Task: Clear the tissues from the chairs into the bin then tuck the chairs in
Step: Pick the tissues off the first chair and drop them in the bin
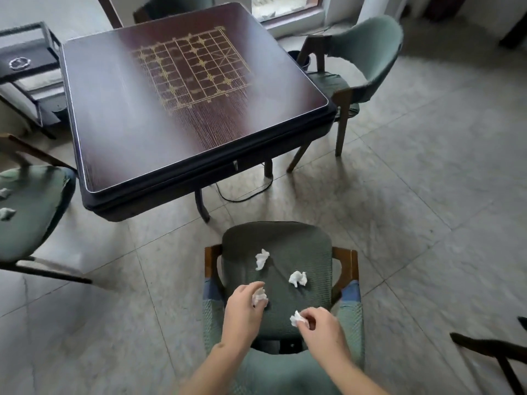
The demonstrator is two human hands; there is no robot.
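A green-cushioned chair (302, 252) stands right below me, pulled out from the table. Four crumpled white tissues are on or just above its seat. My left hand (242, 309) pinches one tissue (260, 297) at the seat's left. My right hand (322, 329) pinches another tissue (296, 319) near the seat's front. Two loose tissues lie further up the seat, one tissue (261, 259) near the middle and one tissue (298, 278) to its right. At the left edge a second green chair (37, 212) holds two more tissues (6, 213).
A dark square table (119, 118) with a gold chess grid fills the upper middle. A third green chair (368, 52) is tucked at its right side, a dark bin (299, 59) behind it. A black cart (28, 69) stands at upper left. A cable (245, 195) trails under the table.
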